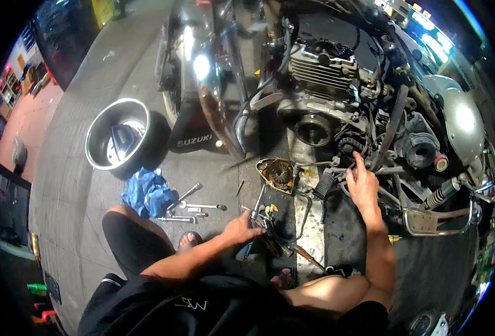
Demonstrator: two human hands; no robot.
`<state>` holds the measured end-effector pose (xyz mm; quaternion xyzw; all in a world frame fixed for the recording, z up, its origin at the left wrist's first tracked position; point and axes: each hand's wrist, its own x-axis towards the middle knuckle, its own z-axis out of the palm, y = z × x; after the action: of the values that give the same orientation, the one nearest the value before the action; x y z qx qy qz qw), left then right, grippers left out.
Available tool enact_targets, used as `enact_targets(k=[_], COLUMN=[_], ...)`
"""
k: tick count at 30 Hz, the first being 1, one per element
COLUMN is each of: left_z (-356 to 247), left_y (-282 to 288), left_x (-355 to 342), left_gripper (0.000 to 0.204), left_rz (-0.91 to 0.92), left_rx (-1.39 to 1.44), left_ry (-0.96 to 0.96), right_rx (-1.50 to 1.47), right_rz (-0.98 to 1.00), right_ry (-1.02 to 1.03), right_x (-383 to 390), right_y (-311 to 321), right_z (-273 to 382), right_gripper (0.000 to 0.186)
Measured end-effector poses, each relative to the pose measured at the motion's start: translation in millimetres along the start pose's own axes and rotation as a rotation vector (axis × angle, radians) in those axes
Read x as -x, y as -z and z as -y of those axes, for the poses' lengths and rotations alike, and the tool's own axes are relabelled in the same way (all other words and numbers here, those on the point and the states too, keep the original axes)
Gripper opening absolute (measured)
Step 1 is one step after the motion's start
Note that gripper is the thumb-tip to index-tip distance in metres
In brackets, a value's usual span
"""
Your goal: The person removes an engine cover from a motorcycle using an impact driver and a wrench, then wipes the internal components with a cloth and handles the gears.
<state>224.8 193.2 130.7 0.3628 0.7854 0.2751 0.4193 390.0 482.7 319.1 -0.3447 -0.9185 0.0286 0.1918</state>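
Note:
My right hand (364,187) reaches to the lower engine with its index finger stretched out. The fingertip is at or very near a dark round toothed part (349,144); I cannot tell if they touch. The finned motorcycle engine (323,73) sits above, a round opening (313,130) in its side. My left hand (242,229) is low over a loose pile of hand tools (270,227), thumb and forefinger apart; the other fingers are partly hidden. A shiny wrench (260,200) slants up beside it. Beyond the pile lies an engine side cover (278,175), its inner side up.
At left stands a metal bowl (93,151) holding a blue-and-silver part (125,140). A crumpled blue cloth (146,192) lies near several wrenches and sockets (202,206). The front wheel's black mudflap (194,126) is ahead. A shock absorber (442,194) and chrome bar (440,232) are at right.

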Motion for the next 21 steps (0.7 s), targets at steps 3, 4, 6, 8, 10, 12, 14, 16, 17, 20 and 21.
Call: enact_targets(k=[3,4,6,8,10,12,14,16,17,20,21], left_z=[0,-5,4,13,15,15,3,-8,-25,-26,-18], left_y=[7,14,12,5,6,10,22,42,58,99,111], left_x=[18,23,26,19,16,13,18,20,26,7,-4], left_gripper=[0.097,0.098,0.098,0.097,0.092,0.091,0.089,0.087,0.085,0.086,0.085], left_rz=[0.046,0.066,0.039,-0.009,-0.002,0.001,-0.01,0.009,0.013,0.125,0.129], left_rx=[-0.142,-0.199,-0.178,-0.148,-0.162,-0.155,-0.223,-0.266,-0.284,-0.406,-0.459], left_ry=[-0.017,-0.033,-0.015,-0.018,0.002,-0.006,-0.036,-0.107,-0.12,-0.209,-0.261], right_rx=[-0.058,-0.066,-0.067,-0.047,-0.078,-0.073,-0.147,-0.17,-0.182,-0.196,-0.196], right_rz=[0.05,0.085,0.122,0.147,0.167,0.145,0.191,0.111,0.131,0.123,0.131], right_ry=[-0.003,-0.002,0.03,0.048,0.093,0.165,0.143,0.208,0.201,0.219,0.214], right_x=[12,14,11,13,15,18,17,20,20,22,22], right_y=[-1,-1,-5,-12,-17,-23,-16,-21,-21,-19,-14], right_z=[2,2,11,11,13,13,21,17,15,10,11], right_gripper=[0.05,0.049,0.048,0.046,0.044,0.042,0.037,0.036,0.036,0.034,0.033])
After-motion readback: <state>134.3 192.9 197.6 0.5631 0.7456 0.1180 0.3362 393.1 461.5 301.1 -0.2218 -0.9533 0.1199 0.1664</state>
